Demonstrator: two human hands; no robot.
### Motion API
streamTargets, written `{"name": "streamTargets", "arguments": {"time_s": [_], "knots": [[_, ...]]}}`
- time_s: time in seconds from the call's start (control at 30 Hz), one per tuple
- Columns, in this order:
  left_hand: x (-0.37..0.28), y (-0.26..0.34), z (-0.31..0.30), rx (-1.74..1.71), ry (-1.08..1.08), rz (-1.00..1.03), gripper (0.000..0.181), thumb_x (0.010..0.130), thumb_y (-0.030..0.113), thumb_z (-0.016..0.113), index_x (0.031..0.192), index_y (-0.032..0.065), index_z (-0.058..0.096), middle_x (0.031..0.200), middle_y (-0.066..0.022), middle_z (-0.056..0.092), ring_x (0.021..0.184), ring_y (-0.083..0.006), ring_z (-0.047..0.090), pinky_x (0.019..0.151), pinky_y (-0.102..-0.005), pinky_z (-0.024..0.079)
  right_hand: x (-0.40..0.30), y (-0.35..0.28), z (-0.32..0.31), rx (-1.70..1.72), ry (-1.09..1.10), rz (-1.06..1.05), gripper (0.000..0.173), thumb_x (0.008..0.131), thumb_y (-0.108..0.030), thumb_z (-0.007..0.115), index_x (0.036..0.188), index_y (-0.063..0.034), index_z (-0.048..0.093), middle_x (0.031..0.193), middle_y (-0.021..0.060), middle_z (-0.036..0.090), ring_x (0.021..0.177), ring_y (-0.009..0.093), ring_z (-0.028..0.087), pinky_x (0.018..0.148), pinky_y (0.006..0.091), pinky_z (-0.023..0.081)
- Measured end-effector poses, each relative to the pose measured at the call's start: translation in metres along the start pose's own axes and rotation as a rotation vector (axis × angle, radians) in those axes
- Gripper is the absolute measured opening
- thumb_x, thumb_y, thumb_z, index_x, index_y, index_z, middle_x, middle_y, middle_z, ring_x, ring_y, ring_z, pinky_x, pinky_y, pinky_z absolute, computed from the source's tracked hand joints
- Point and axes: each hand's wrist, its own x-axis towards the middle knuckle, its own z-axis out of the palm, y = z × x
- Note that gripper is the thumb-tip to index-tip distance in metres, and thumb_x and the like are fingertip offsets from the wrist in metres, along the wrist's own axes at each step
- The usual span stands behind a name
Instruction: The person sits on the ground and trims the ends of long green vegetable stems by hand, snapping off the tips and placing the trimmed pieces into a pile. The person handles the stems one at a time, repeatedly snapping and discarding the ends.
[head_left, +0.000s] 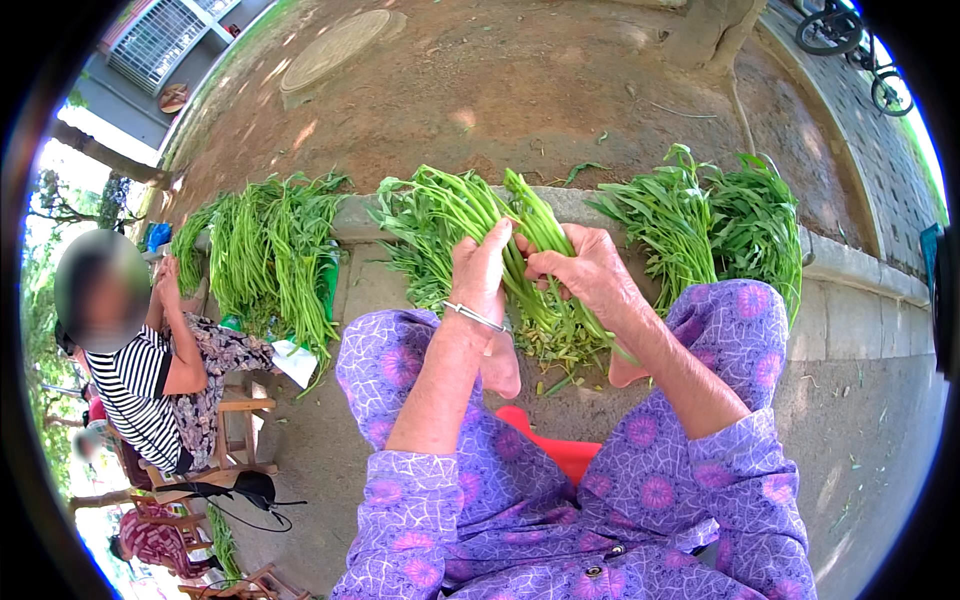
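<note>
My left hand (478, 271), with a silver bangle (474, 316) at its wrist, is closed around a bunch of long green stems (457, 196) that look like water spinach. My right hand (589, 268) grips a smaller bundle of stems (534, 201), whose ends point down towards my right foot. The two hands are close together above my feet, and the bundles cross between them. Leafy greens (424, 262) lie beyond my left hand on the stone kerb. Under the hands, short trimmings (566, 341) are scattered on the ground.
More leafy greens (675, 217) rest on the kerb (862, 259) at right. A larger heap (259, 247) lies at left beside a seated person (142, 390). A red stool (551, 446) shows between my legs. Wooden chairs (244, 420) stand at left; a tree trunk (709, 37) rises ahead.
</note>
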Motion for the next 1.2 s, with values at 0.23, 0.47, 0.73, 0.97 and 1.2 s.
{"name": "streamTargets", "arguments": {"time_s": [0.23, 0.47, 0.73, 0.97, 1.2], "knots": [[-0.001, -0.006, 0.019, 0.135, 0.224, 0.004, 0.018, 0.089, 0.014, 0.052, 0.098, 0.0006, 0.059, 0.086, -0.0059, 0.059, 0.076, -0.0144, 0.057, 0.066, -0.0292, 0.048, 0.001, 0.012, 0.007, -0.173, -0.004, -0.046, 0.023, 0.075, -0.017, 0.067, 0.088, 0.0009, 0.060, 0.069, 0.0008, 0.060, 0.060, 0.006, 0.051, 0.051, 0.0241, 0.042], [0.007, -0.022, 0.010, 0.253, 0.165, 0.095, 0.018, 0.089, 0.016, 0.051, 0.100, 0.0017, 0.055, 0.093, -0.0056, 0.056, 0.083, -0.0144, 0.055, 0.075, -0.0312, 0.047, 0.002, 0.013, 0.014, -0.340, 0.107, -0.105, 0.030, 0.071, -0.022, 0.067, 0.077, 0.0046, 0.056, 0.063, 0.0089, 0.059, 0.059, 0.015, 0.053, 0.058, 0.0338, 0.046], [0.003, -0.003, 0.005, -0.188, -0.075, -0.109, 0.024, 0.088, 0.022, 0.053, 0.103, 0.0036, 0.054, 0.088, -0.0089, 0.060, 0.083, -0.0218, 0.059, 0.077, -0.0361, 0.048, 0.006, 0.009, -0.003, 0.037, 0.071, 0.019, 0.017, 0.074, -0.018, 0.065, 0.079, -0.0015, 0.064, 0.065, 0.0011, 0.059, 0.052, 0.005, 0.051, 0.044, 0.0201, 0.039], [0.007, 0.003, -0.014, -0.164, -0.026, -0.032, 0.027, 0.087, 0.015, 0.052, 0.110, 0.0012, 0.052, 0.087, -0.0117, 0.060, 0.083, -0.0251, 0.060, 0.080, -0.0399, 0.048, 0.008, 0.005, -0.010, 0.152, 0.140, 0.009, 0.012, 0.074, -0.015, 0.064, 0.076, -0.0032, 0.063, 0.065, 0.0003, 0.060, 0.053, 0.006, 0.052, 0.044, 0.0218, 0.038], [0.006, 0.007, -0.013, -0.138, 0.039, -0.030, 0.023, 0.083, 0.011, 0.058, 0.101, -0.0026, 0.055, 0.081, -0.0126, 0.062, 0.070, -0.0245, 0.063, 0.062, -0.0370, 0.053, 0.008, 0.005, -0.023, 0.293, 0.096, 0.026, 0.017, 0.078, -0.023, 0.068, 0.076, -0.0065, 0.063, 0.064, -0.0003, 0.059, 0.051, 0.006, 0.050, 0.043, 0.0217, 0.037]]}}
